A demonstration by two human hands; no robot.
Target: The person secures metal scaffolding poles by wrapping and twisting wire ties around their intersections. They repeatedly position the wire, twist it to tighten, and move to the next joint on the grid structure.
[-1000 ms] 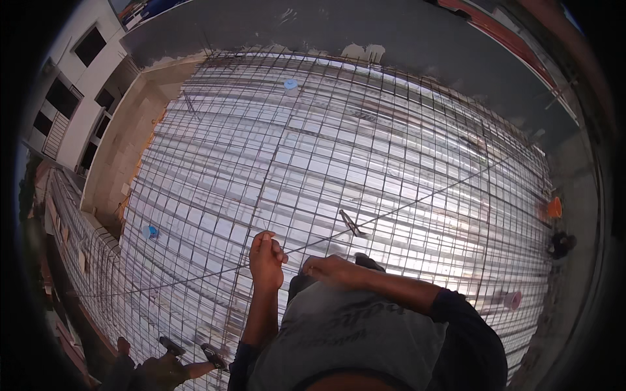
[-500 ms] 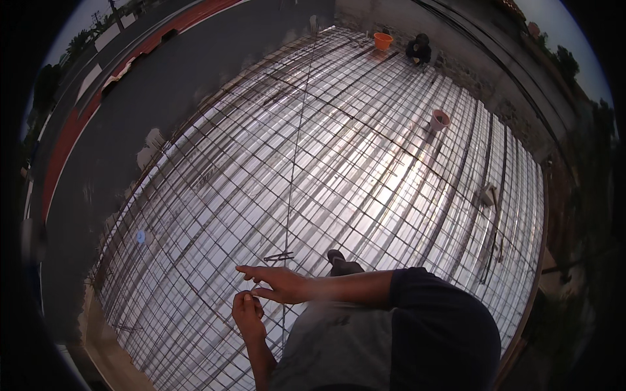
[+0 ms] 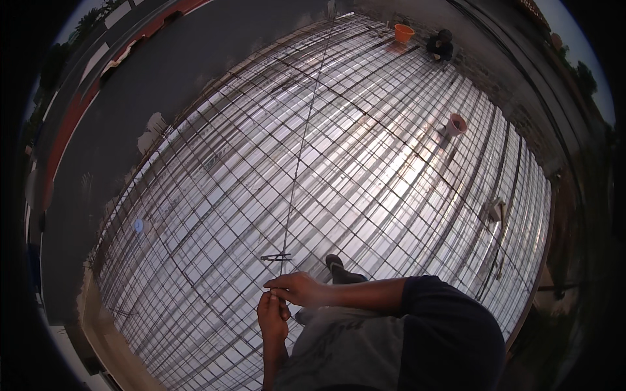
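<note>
A taut string line runs from the far edge to the near hands. The right hand and left hand meet fingertip to fingertip, apparently pinching its end. Pliers lie just beyond on the rebar mesh.

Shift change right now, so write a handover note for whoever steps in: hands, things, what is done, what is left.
Left hand: raised in front of the body, fingers pinched together with those of the right hand; whatever they hold is too small to tell, possibly a thin line.
Right hand: reaching across, fingers meeting the left hand's.
A long thin line runs straight away from the hands over the rebar mesh.
Pliers lie on the mesh just beyond the hands, untouched.
Far off: orange bucket, a crouching person, a second bucket.
Done: mesh bars laid in a grid. What is left cannot be told.
</note>
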